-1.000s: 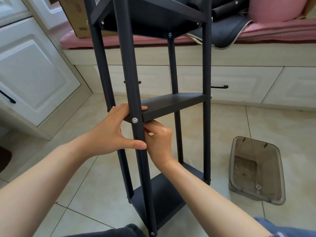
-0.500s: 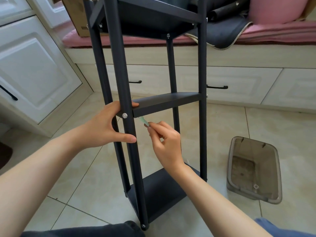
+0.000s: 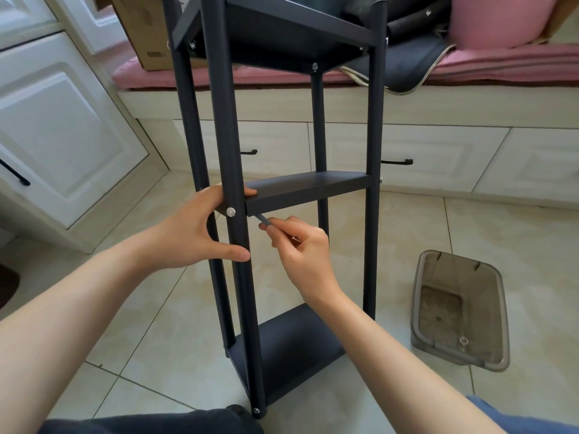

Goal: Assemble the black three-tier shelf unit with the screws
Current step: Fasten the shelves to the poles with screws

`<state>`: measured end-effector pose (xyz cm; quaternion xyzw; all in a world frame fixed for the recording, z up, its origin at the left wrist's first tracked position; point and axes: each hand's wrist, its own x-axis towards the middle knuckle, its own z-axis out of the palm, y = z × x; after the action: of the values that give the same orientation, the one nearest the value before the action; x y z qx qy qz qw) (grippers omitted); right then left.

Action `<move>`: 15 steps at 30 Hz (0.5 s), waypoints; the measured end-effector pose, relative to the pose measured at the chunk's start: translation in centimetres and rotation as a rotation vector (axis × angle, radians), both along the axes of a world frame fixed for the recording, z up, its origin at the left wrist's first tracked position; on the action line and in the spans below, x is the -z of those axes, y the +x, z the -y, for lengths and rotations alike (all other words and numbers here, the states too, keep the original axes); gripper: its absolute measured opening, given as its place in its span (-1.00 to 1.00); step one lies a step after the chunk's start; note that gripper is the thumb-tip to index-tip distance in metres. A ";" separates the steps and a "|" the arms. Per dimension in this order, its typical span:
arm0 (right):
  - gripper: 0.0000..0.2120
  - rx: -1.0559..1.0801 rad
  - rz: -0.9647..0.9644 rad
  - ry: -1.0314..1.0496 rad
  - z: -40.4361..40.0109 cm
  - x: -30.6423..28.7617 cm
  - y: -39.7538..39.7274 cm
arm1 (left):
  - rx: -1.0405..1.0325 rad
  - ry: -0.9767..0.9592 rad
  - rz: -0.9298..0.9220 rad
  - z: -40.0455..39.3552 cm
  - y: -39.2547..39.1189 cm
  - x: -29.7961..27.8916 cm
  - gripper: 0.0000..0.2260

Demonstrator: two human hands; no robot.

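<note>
Change since the earlier frames: my right hand has come out from behind the front post and now sits to that post's right, below the middle shelf; the shelf unit appears more upright and farther from me than before.

Item 1, shelf unit: black, three tiers, standing on the tiled floor. Long axis vertical, top tier cut off by the upper edge of view, bottom tier on the floor near my knees. Posts lean slightly, tops to the left.

Item 2, screw: silver head, seated in the front post at the level of the middle shelf, head facing me.

Item 3, left hand: wrapped round the front post at the middle shelf. Fingers pass behind the post, a fingertip showing on the shelf's top edge; thumb pressed across the post's front, below the screw. Clamped on the post.

Item 4, right hand: fingers curled, pinching a thin grey tool. Tool slants up and left, its tip at the underside of the middle shelf, just right of the front post.

Item 5, clear plastic bin: on the floor, well right of the front post, a small ring lying inside.
</note>
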<state>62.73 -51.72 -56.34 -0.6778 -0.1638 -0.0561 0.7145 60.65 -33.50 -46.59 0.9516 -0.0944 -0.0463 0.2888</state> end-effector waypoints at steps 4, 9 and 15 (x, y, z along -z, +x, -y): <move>-0.84 -0.014 -0.024 0.005 0.1 0.1 -0.1 | 0.005 -0.004 -0.004 0.0 0.0 -0.1 -0.19; -0.85 -0.010 0.006 -0.027 -0.3 0.2 -0.4 | 0.012 -0.004 0.007 0.2 -0.1 -0.1 -0.21; -0.87 0.126 0.187 -0.145 -1.2 1.2 -0.4 | 0.010 -0.008 0.008 0.1 -0.2 0.0 -0.20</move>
<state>62.36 -50.55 -57.52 -0.7286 -0.1903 -0.1519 0.6402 60.49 -33.60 -46.56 0.9501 -0.1006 -0.0434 0.2920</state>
